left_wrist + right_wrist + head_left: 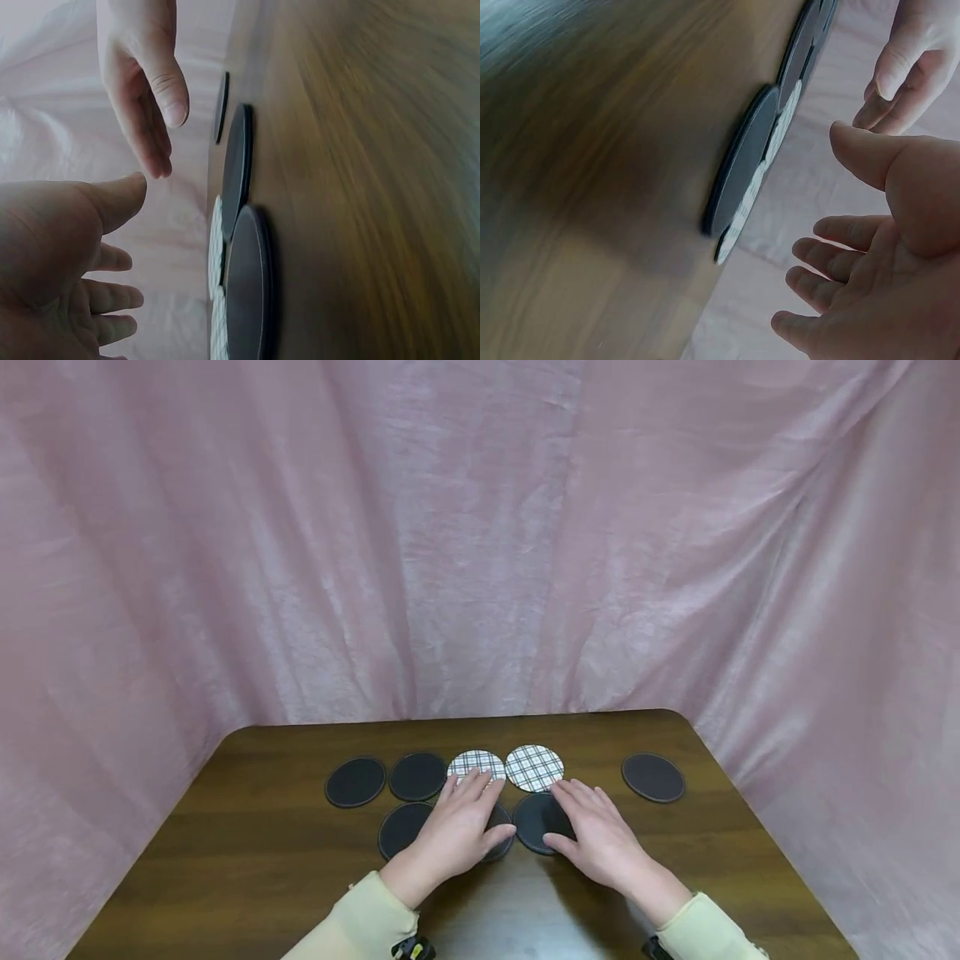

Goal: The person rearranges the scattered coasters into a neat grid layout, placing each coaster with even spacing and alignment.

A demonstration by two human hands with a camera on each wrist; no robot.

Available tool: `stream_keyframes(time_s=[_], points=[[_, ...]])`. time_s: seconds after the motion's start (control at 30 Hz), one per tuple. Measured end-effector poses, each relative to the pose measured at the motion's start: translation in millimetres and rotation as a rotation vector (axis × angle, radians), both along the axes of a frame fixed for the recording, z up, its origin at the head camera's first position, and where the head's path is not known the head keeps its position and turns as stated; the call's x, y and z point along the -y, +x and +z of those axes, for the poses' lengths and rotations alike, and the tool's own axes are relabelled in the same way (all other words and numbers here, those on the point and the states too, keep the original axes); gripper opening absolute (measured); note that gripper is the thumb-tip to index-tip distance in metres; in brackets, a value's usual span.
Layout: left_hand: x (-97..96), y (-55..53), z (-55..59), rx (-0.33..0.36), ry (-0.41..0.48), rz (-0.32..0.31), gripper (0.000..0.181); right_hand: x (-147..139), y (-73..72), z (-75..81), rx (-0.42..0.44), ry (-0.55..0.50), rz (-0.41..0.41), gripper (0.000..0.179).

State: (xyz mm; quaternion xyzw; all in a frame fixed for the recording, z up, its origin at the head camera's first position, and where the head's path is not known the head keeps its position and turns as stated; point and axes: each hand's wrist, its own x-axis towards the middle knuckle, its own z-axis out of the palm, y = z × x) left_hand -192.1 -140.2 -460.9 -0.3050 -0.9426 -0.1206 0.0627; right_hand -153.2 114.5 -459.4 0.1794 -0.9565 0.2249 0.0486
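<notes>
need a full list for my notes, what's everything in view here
dark coasters: six, black to dark brown, round; two in the back row at left, one front left, one mostly hidden under the left hand, one under the right hand's fingers, one alone at far right
plaid coasters: two, white with dark checks, side by side mid back row
table: one, dark brown wood
curtain: pink fabric, behind and around the table
sleeves: two, pale yellow, at bottom
left hand: open, over the coasters
right hand: open, over the coasters
</notes>
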Motion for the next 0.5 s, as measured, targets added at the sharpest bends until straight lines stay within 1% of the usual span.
stream_keyframes(time_s=[0.1,0.3,0.5], points=[[-5.6,-1.0,-1.2,0.002,-0.009,-0.018,0.070,-4,1.2,-0.3,0.012,0.004,-0.021,0.072],[-18.7,-0.8,-1.1,0.016,-0.014,-0.045,0.070,-13,1.9,-3.4,-0.013,0.015,-0.047,0.072],[-32.2,1.9,-1.5,0.039,-0.020,-0.051,0.071,-23,5.4,-9.4,-0.034,0.013,-0.060,0.072]])
